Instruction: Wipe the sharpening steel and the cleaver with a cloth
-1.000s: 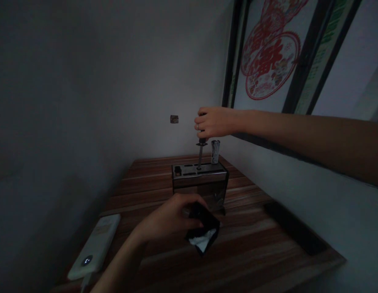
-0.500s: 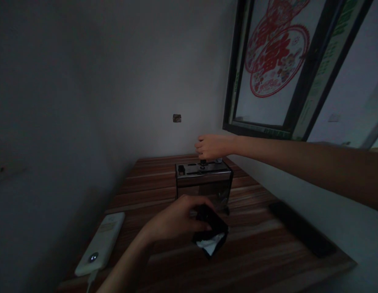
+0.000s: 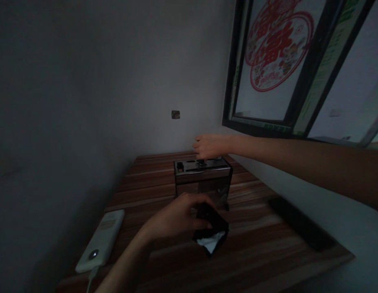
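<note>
In my left hand (image 3: 179,215) is a small black open box or pouch (image 3: 218,223), pinched between thumb and fingers. White paper-like lining (image 3: 211,242) shows at its near opening. Behind it a dark box-shaped holder (image 3: 189,188) with a shiny top stands upright on the table. My right hand (image 3: 211,146) hovers over the holder's top with its fingers curled down. A dark small thing (image 3: 201,162) shows just below those fingers, at a slot. Whether the fingertips grip it is hidden. A black piece (image 3: 181,166) sits in the top's left end.
A white power bank (image 3: 102,240) with a cable plugged in lies at the left edge of the wood-grain table (image 3: 247,264). On the right lies a flat black slab (image 3: 302,224). Walls close in behind and at both sides; a dark-framed window (image 3: 268,122) is at the right.
My right hand has shifted slightly left and lower towards the holder's top. My left hand keeps the black box or pouch in nearly the same place. The view has tilted a little.
</note>
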The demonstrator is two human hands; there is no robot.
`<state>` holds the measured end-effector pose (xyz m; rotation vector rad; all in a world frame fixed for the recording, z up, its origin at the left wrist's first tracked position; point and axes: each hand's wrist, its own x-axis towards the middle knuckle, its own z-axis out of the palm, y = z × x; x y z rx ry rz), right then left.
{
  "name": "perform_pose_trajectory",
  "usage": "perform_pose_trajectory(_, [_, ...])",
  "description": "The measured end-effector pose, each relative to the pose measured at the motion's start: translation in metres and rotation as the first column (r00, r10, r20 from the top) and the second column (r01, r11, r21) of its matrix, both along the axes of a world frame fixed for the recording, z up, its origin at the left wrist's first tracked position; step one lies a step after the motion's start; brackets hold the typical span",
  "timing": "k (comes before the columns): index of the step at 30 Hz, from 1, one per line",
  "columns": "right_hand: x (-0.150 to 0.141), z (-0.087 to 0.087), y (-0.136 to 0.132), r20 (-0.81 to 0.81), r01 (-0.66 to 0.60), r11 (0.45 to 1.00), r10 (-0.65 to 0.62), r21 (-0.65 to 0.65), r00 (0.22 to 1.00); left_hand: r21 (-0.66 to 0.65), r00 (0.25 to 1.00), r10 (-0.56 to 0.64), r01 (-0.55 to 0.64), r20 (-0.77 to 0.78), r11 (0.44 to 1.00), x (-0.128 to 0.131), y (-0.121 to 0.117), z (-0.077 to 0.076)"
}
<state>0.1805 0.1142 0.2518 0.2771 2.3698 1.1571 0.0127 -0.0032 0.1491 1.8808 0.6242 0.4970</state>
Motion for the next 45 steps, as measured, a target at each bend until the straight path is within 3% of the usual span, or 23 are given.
perform_pose_trajectory(16, [-0.002, -0.006, -0.005, -0.047, 0.004, 0.999, -0.002, 0.033, 0.999, 0.190, 0.999, 0.041, -0.034, -0.030, 0.981, -0.003, 0.005, -0.003])
perform_pose_trajectory(33, [-0.004, -0.003, -0.008, -0.045, 0.030, 0.998, -0.028, 0.047, 0.999, 0.151, 0.997, 0.064, -0.058, -0.040, 0.987, -0.004, 0.007, -0.002])
perform_pose_trajectory(41, [0.004, 0.020, -0.023, -0.232, -0.105, 0.991, 0.122, 0.083, 0.965, 0.270, 0.997, 0.070, -0.071, 0.012, 0.960, -0.007, 0.009, 0.004])
perform_pose_trajectory(45, [0.018, 0.018, -0.054, -0.530, -0.222, 0.973, 0.220, 0.062, 0.819, 0.254, 0.997, 0.082, -0.081, 0.008, 0.964, -0.009, 0.011, 0.005])
